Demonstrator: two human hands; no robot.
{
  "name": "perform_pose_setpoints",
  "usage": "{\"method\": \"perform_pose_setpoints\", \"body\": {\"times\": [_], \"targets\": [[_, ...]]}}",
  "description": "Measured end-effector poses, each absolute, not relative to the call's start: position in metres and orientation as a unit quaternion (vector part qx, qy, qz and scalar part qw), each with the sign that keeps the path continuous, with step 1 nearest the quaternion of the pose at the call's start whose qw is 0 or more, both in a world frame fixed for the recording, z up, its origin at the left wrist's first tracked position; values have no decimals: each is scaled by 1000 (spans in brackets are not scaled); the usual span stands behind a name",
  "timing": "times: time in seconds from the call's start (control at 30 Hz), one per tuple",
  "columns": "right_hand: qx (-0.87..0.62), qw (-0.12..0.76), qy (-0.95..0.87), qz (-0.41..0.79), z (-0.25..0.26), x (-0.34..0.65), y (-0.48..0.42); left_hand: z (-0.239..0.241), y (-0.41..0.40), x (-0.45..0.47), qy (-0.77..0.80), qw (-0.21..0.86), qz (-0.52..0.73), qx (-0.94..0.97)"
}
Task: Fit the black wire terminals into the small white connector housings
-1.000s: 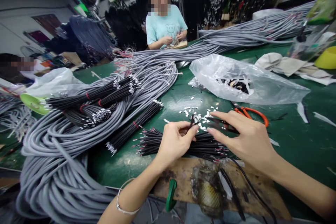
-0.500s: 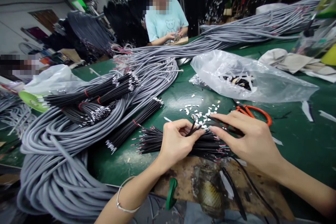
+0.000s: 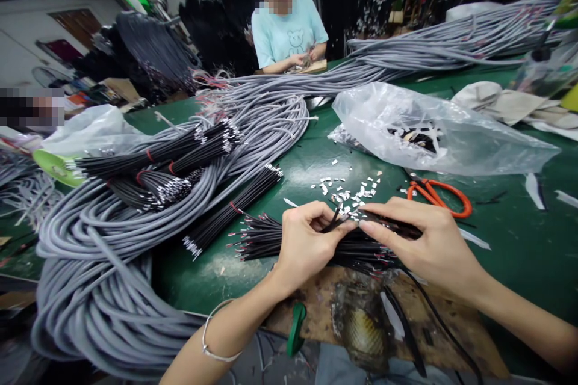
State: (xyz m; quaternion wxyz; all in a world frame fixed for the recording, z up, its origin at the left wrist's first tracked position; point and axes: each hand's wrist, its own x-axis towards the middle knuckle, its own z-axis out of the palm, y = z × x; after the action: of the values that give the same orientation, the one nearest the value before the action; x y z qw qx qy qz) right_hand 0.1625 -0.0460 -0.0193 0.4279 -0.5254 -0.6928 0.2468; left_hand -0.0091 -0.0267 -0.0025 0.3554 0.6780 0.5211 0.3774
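My left hand is pinched on a short black cable, whose end sticks up past the fingertips. Close beside it, my right hand has its thumb and forefinger drawn together on a dark slim tool, mostly hidden by the fingers. The two hands' fingertips nearly meet. Under them lies a loose bundle of black cables with stripped, coloured wire ends. Small white pieces are scattered on the table just beyond my fingers.
Orange-handled scissors lie right of the white pieces, before a clear plastic bag. Thick grey cable coils fill the left, with tied black bundles nearby. A worn wooden board sits at the front edge. Across the table a person works.
My right thumb and forefinger have come closer together, near my left fingertips. My left hand keeps its pinch on the cable. The whole view has shifted slightly.
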Motion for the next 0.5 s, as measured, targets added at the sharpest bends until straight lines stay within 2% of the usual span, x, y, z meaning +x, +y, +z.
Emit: {"method": "perform_pose_setpoints", "body": {"times": [0.17, 0.37, 0.5], "targets": [[-522, 452, -668, 276, -20, 162, -45, -6, -26, -11, 504, 338, 353, 712], [-515, 440, -681, 279, -22, 164, -43, -2, -23, -17, 475, 348, 292, 754], [-509, 447, -683, 274, -21, 161, -45, 0, -25, -15, 479, 327, 314, 752]]}}
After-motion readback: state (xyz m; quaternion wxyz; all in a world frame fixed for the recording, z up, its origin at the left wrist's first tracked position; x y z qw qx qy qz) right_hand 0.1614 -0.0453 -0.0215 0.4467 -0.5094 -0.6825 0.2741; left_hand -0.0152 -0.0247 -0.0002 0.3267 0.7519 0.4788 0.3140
